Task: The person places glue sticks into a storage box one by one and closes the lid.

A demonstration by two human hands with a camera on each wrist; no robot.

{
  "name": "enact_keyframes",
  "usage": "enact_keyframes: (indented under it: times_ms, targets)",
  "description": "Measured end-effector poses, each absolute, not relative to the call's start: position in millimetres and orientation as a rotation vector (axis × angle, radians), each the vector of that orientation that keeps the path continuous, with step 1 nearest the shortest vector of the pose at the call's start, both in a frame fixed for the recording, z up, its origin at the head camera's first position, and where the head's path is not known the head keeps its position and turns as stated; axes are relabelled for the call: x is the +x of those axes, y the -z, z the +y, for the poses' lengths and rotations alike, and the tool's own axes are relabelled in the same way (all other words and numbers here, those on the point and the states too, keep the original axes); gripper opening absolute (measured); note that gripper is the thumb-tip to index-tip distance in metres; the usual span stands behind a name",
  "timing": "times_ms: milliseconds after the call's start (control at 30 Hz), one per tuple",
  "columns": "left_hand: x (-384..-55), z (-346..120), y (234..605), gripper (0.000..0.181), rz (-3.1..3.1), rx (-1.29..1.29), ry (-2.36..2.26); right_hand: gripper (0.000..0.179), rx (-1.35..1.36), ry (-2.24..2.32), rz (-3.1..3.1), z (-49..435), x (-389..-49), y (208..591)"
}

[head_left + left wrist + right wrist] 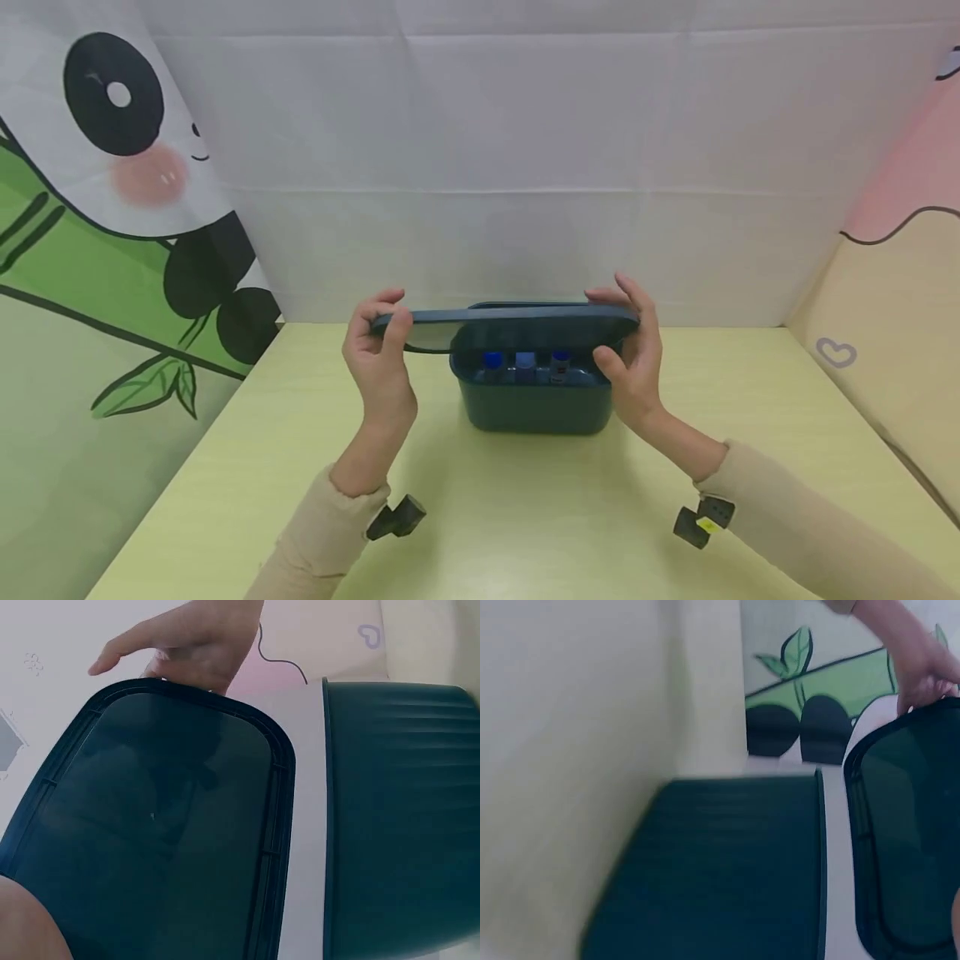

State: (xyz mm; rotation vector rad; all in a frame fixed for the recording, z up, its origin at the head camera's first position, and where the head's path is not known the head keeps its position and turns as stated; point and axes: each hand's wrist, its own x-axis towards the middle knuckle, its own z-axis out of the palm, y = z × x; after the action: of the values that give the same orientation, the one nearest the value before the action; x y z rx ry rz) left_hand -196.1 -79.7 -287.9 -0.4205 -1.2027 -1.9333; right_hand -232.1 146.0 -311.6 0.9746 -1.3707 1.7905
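Observation:
A dark teal lid [517, 329] is held tilted above a matching open bin [536, 410], its underside facing me. My left hand [381, 362] pinches the lid's left end between thumb and fingers. At the other end, my right hand [636, 362] grips the lid with the thumb below and fingers behind. Inside the bin stand three small bottles with blue tops, among them a left one [492, 362], a middle one [525, 367] and a right one [559, 367]. In the left wrist view, a gap separates the lid [157, 817] from the bin [401, 817].
The bin stands on a pale yellow-green table [495, 508], near a white cloth backdrop [465, 150]. Cartoon-printed panels flank it, with a panda figure [112, 96] on the left and a heart [836, 352] on the right. A small dark device [397, 517] sits at each wrist.

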Motion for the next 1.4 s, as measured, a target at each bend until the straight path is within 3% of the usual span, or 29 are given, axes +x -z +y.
enact_keyframes:
  times_ms: [167, 467, 667, 967, 1233, 1400]
  targets:
    - [-198, -85, 301, 0.013, -1.268, -0.513, 1.817, 0.07, 0.866, -1.832, -1.453, 142, -218, 311]
    - [-211, -92, 333, 0.043, -1.442, -0.603, 1.671, 0.067, 0.812, -1.815, -1.553, 146, -213, 326]
    - [-207, -85, 336, 0.053, -1.592, -0.462, 1.697, 0.059, 0.941, -1.733, -1.414, 152, -225, 332]
    - [-195, -75, 325, 0.05, -1.757, -0.202, 1.937, 0.052, 1.009, -1.577, -1.382, 154, -232, 326]
    - [-204, -66, 332, 0.065, -1.441, -0.187, 2.04, 0.082, 0.813, -1.681, -1.553, 142, -218, 322]
    - [-207, -64, 337, 0.078, -1.379, -0.244, 2.015, 0.083, 0.588, -1.891, -1.715, 144, -211, 317]
